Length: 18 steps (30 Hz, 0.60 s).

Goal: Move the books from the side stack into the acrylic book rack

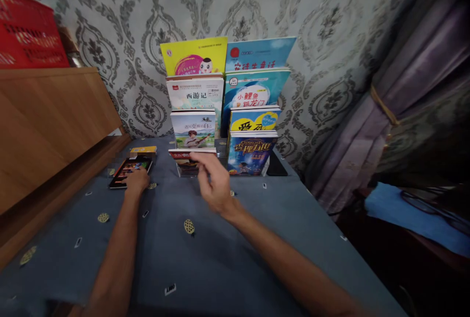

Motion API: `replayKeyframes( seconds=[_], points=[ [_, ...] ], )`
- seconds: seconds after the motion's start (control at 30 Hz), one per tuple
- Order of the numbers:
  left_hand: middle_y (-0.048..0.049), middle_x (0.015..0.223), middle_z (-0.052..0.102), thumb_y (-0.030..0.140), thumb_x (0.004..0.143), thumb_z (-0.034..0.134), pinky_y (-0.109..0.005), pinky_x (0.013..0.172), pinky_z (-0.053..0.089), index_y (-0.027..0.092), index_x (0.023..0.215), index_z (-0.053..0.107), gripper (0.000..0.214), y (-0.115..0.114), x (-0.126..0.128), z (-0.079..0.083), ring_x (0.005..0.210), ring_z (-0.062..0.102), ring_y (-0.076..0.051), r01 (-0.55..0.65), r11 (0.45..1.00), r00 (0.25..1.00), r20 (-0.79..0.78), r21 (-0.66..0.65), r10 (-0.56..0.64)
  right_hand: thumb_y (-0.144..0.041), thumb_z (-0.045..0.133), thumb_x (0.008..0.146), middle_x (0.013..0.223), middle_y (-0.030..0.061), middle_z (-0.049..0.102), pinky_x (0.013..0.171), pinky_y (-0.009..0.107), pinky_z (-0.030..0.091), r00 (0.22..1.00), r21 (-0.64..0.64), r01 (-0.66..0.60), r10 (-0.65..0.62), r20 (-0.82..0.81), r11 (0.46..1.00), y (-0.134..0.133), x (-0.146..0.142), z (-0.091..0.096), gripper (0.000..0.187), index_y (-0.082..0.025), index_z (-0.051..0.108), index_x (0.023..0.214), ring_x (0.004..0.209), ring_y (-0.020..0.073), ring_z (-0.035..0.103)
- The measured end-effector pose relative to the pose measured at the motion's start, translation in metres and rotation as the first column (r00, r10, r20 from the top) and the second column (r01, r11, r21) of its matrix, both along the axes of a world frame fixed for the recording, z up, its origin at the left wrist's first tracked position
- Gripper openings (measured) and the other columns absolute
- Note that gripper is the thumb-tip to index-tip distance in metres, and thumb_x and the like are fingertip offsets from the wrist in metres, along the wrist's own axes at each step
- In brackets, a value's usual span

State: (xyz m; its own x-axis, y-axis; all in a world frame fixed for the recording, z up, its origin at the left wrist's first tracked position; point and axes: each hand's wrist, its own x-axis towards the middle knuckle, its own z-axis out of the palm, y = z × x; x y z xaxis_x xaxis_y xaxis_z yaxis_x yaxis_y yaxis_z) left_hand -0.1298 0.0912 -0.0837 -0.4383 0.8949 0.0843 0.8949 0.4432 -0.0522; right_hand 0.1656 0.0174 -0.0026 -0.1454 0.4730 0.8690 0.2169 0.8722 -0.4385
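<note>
A tiered rack of children's books stands at the back of a table covered in blue-grey cloth. My left hand rests on a dark-covered book lying flat at the left, fingers curled over its near edge. My right hand hovers just in front of the rack's lowest left slot, where a red-covered book sits. Its fingers are loosely curled and slightly blurred, with nothing visibly in them.
A small yellow book lies behind the dark one. A wooden headboard runs along the left, with a red crate on top. Purple curtains hang at the right, above a blue-covered surface.
</note>
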Motion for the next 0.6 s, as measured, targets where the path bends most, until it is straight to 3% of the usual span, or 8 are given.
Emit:
replayKeyframes(
  seconds=[0.07,0.17,0.3,0.43,0.6],
  points=[
    [-0.0350,0.120,0.063,0.020,0.083,0.047,-0.058,0.083,0.051,0.004,0.124,0.060,0.046,-0.004,-0.002,0.003,0.111,0.064,-0.043,0.028,0.999,1.000,-0.006,-0.037,-0.028,-0.006,0.037,0.092,0.116,0.0064,0.069,0.099,0.042,0.054,0.985,-0.015,-0.096,0.097,0.144,0.995,-0.005,-0.007,-0.017,0.049,-0.026,0.058,0.132,0.111,0.0208,0.063],
    [-0.0301,0.114,0.068,0.013,0.083,0.042,-0.048,0.086,0.052,0.005,0.120,0.063,0.043,-0.017,-0.004,0.006,0.106,0.068,-0.038,0.087,0.993,0.996,-0.013,-0.075,-0.088,-0.003,0.042,0.089,0.120,0.0096,0.067,0.099,0.040,0.053,0.897,-0.045,-0.208,0.209,0.389,0.977,-0.015,-0.011,-0.048,0.050,-0.022,0.057,0.132,0.114,0.0212,0.061],
    [-0.0264,0.120,0.068,0.008,0.084,0.037,-0.044,0.090,0.051,0.007,0.133,0.055,0.052,-0.047,-0.006,0.009,0.107,0.069,-0.034,0.146,0.980,0.988,-0.034,-0.133,-0.152,-0.003,0.051,0.088,0.119,0.0125,0.067,0.095,0.039,0.054,0.768,-0.115,-0.211,0.237,0.595,0.971,-0.026,0.001,-0.086,0.039,-0.017,0.060,0.123,0.109,0.0231,0.062],
    [-0.0250,0.132,0.062,0.004,0.083,0.036,-0.045,0.095,0.050,0.010,0.144,0.046,0.062,-0.082,-0.008,0.005,0.114,0.066,-0.033,0.205,0.959,0.975,-0.045,-0.197,-0.218,-0.005,0.050,0.091,0.112,0.0104,0.069,0.093,0.039,0.054,0.730,-0.178,-0.173,0.248,0.637,0.969,-0.031,0.017,-0.108,0.031,-0.018,0.063,0.116,0.103,0.0227,0.064],
    [-0.0201,0.150,0.048,0.001,0.082,0.037,-0.048,0.101,0.049,0.016,0.147,0.046,0.066,-0.120,-0.006,-0.008,0.134,0.053,-0.033,0.255,0.948,0.962,-0.045,-0.191,-0.268,-0.010,0.048,0.095,0.105,0.0087,0.070,0.089,0.037,0.055,0.765,-0.261,-0.150,0.279,0.580,0.954,-0.030,0.022,-0.115,0.025,-0.019,0.064,0.111,0.097,0.0220,0.064]
  ],
)
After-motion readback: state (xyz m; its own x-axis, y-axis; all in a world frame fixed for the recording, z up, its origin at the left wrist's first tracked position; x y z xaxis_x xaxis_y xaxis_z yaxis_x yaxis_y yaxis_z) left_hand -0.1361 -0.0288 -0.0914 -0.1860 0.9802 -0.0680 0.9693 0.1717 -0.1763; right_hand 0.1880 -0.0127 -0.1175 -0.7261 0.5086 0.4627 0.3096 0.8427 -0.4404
